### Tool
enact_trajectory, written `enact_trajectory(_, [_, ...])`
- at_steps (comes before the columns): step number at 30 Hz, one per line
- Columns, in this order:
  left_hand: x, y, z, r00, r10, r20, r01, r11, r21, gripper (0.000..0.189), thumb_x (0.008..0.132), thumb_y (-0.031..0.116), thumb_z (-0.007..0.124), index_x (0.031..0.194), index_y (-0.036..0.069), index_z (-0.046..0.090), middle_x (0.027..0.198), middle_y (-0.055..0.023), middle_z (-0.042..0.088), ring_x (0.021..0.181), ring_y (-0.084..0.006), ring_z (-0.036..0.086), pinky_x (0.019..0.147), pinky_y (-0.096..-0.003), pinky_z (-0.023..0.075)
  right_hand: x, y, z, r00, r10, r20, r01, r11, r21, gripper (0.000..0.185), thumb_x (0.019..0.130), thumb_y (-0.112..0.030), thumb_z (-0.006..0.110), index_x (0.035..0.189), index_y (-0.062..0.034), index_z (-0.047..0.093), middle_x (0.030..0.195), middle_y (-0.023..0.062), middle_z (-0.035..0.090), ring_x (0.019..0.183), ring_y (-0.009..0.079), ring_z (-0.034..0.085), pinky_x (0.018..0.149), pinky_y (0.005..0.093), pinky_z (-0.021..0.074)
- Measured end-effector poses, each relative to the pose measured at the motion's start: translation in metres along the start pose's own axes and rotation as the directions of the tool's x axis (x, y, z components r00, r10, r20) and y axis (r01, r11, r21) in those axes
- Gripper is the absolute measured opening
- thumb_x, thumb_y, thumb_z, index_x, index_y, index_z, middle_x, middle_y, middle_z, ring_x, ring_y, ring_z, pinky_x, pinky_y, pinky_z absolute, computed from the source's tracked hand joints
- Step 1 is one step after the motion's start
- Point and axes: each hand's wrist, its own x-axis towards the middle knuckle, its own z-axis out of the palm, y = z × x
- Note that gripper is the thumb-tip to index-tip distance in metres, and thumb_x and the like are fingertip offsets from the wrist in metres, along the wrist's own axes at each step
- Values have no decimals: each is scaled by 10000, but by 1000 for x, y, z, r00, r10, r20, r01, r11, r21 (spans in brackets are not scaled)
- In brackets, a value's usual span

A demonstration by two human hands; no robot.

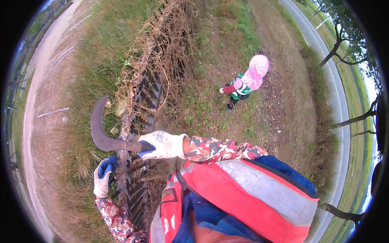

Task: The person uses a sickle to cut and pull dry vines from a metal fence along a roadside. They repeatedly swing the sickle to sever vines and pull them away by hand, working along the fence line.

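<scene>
My right hand point(164, 145), in a white glove with blue on the palm side, is closed around the handle of a sickle point(98, 127). Its dark curved blade extends over the left side of a metal fence point(124, 152), and the handle crosses the top rail. My left hand point(104, 176), gloved the same way, is beside the fence's left side, below the sickle. Its fingers are curled near the rail; whether they grip anything is unclear. A brown stick point(130, 169) lies across the fence close by. Dry vines point(170, 54) cover the fence farther up.
Tall grass point(103, 60) grows along the fence's left side, with a dirt track point(39, 85) beyond. To the right, a person in a green vest and pink head covering point(246, 80) bends over leafy ground. A paved road point(337, 88) and trees point(335, 48) stand farther right.
</scene>
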Motion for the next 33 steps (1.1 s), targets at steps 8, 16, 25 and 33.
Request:
enact_trajectory(8, [1,26,7,999,-32,-28,34,996,82,533,908,318,792,1262,-54,646,1150,-67,708,1039,-142,646,966,-301,494,11,-25,1,993,-99,68,104,992,-73,418,878,-428,745,1045,-63,625,942,189,664,902,406,665,779,474,509])
enact_trajectory(16, [0,53,25,1000,15,-6,-15,996,93,738,821,499,854,1257,-47,613,1161,-90,693,1051,-159,637,948,-327,505,31,-55,-9,992,-104,73,122,939,-322,443,883,-436,725,1056,-43,611,923,180,677,884,411,690,772,495,541])
enact_trajectory(25, [-17,61,35,995,79,-57,-75,995,70,703,891,432,772,1360,-52,570,1253,-113,664,1123,-186,630,962,-345,511,40,-96,-10,975,-103,195,192,830,-524,462,912,-434,702,1104,-22,622,927,180,698,859,392,703,752,471,561])
enact_trajectory(33, [-14,64,34,982,188,24,-188,941,283,540,1088,369,445,1423,-39,555,1380,-164,632,1281,-254,592,1104,-390,442,43,-107,-17,960,-74,269,219,796,-565,434,898,-424,729,1056,-28,652,882,166,724,827,382,718,723,464,573])
